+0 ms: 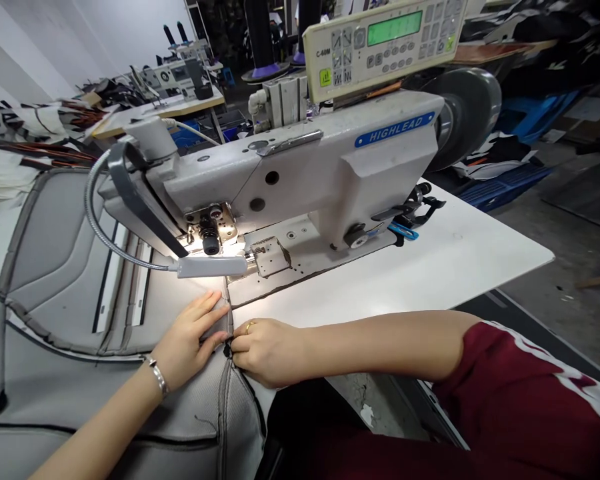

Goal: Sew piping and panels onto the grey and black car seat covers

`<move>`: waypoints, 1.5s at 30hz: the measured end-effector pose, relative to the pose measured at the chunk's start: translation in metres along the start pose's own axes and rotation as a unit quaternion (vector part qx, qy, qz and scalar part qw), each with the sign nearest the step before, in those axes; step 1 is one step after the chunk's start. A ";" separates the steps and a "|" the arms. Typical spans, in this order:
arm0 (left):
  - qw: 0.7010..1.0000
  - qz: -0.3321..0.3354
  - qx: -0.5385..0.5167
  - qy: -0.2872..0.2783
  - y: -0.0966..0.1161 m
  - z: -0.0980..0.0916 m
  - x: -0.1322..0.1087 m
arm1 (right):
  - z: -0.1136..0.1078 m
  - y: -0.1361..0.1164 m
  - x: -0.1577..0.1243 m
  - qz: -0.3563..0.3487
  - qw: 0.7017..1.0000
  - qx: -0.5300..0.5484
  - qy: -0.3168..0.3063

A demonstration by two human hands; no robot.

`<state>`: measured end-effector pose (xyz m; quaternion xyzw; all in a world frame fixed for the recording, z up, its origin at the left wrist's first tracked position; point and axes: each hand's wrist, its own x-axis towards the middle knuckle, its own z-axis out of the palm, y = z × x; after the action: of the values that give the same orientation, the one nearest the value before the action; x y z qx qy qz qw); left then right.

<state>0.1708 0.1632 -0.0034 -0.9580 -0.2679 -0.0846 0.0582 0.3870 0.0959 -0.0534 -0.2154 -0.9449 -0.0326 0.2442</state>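
Observation:
A grey padded seat cover with dark piping lies over the left of the white sewing table and hangs off the front edge. My left hand rests flat on its edge, fingers stretched toward the needle area. Close beside it, my right hand, a ring on one finger, pinches the cover's edge at a small dark spot. Just beyond both hands stands the white Highlead sewing machine, its presser foot lit by a gooseneck lamp.
A control panel sits on top of the machine, with a handwheel at its right. Piles of fabric lie at the far left, another workbench behind. Blue crates stand on the floor to the right.

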 end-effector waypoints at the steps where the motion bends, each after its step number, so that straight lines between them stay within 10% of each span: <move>1: 1.000 0.007 0.002 0.006 -0.002 0.000 0.002 | -0.001 0.000 -0.001 0.020 1.000 -0.003 0.009; 11: 0.998 -0.026 0.030 0.047 -0.011 -0.004 0.034 | -0.016 0.015 0.008 0.162 0.985 0.024 -0.062; 17: 0.999 -0.030 -0.018 0.029 -0.018 -0.005 0.044 | -0.033 0.005 0.010 0.300 0.920 0.247 -0.049; 30: 0.990 -0.026 0.050 -0.128 0.025 -0.053 -0.001 | -0.044 0.000 0.006 0.197 0.966 0.131 -0.103; 45: 0.993 0.033 0.114 -0.021 0.017 -0.023 0.009 | -0.038 0.021 0.021 0.248 0.950 0.122 -0.148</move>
<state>0.1842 0.1493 0.0193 -0.9550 -0.2450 -0.0311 0.1641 0.3962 0.1165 -0.0111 -0.4136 -0.8842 0.1766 0.1264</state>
